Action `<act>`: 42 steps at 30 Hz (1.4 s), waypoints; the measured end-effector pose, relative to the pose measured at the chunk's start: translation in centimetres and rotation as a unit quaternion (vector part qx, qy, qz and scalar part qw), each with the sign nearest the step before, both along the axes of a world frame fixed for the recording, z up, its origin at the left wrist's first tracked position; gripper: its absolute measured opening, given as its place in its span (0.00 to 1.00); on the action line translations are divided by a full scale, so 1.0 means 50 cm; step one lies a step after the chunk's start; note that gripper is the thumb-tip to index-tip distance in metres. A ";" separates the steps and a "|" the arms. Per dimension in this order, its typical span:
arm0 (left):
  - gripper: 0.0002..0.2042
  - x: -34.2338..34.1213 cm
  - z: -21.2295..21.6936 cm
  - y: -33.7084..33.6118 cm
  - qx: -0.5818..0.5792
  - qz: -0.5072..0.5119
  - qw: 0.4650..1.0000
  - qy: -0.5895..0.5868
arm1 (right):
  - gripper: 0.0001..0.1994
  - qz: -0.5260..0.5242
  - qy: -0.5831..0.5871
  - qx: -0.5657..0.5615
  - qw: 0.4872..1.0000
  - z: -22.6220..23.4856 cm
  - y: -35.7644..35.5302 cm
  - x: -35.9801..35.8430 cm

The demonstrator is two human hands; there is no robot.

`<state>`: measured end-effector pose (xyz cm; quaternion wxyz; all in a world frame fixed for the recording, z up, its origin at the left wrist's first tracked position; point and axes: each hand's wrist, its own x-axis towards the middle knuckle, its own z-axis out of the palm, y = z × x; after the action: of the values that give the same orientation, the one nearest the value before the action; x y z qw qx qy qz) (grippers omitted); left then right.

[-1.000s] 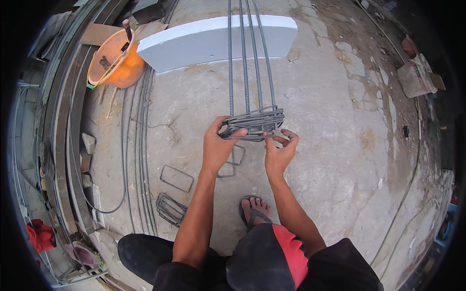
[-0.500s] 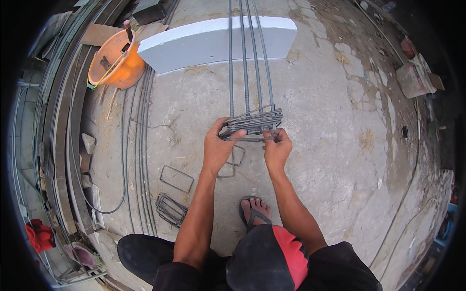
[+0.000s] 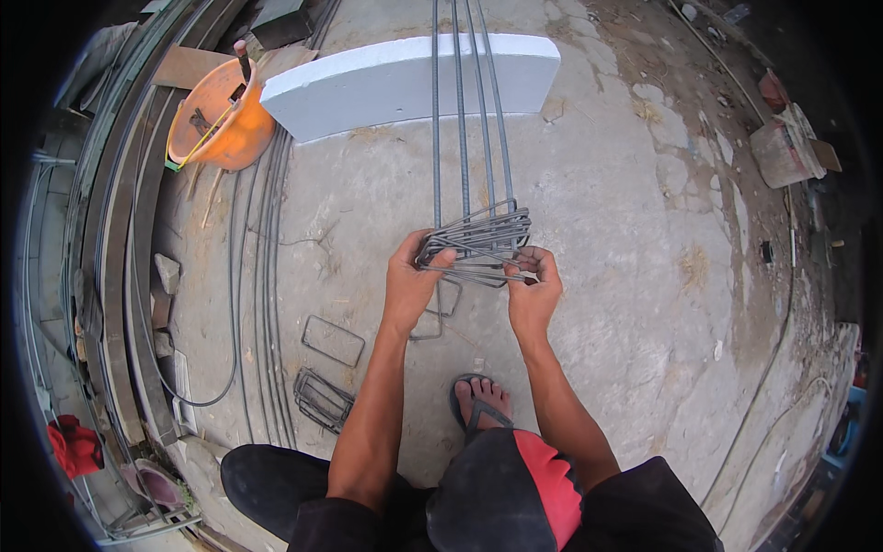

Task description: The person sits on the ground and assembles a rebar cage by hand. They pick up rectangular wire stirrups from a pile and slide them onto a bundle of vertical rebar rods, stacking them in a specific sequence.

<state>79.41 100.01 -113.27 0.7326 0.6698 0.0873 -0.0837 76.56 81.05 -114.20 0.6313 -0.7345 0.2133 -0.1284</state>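
A bundle of bent steel stirrups [image 3: 478, 232] is held up between my hands. My left hand [image 3: 411, 276] grips its left end, thumb over the near wires. At the right end, my right hand [image 3: 536, 281] pinches the corner of a near stirrup, which stands slightly apart from the others. Several long ribbed steel bars [image 3: 464, 138] run away from the bundle; their near ends overlap it, and how they pass through is partly hidden. Farther off, the bars cross over a white foam block [image 3: 414, 89]. Loose rectangular stirrups [image 3: 333, 340] lie on the floor below my left hand.
An orange bucket [image 3: 221, 120] with tools stands at the far left. A small stirrup pile [image 3: 322, 400] lies beside my left forearm. Long rods [image 3: 272, 304] and timber planks line the left side. A dirty pail [image 3: 786, 147] sits far right on the concrete floor [image 3: 625, 304].
My right hand has shifted slightly right and nearer, drawing the near stirrups apart from the bundle so that they fan out. My left hand keeps its grip.
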 end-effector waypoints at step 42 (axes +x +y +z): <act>0.35 0.022 0.096 0.123 0.049 -0.083 0.991 0.091 | 0.26 0.236 0.040 -0.035 0.970 0.101 -0.111 0.105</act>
<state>80.49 106.15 -108.49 0.6786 0.6993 0.1018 -0.2004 81.83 75.49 -109.13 0.6091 -0.7899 0.0540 0.0463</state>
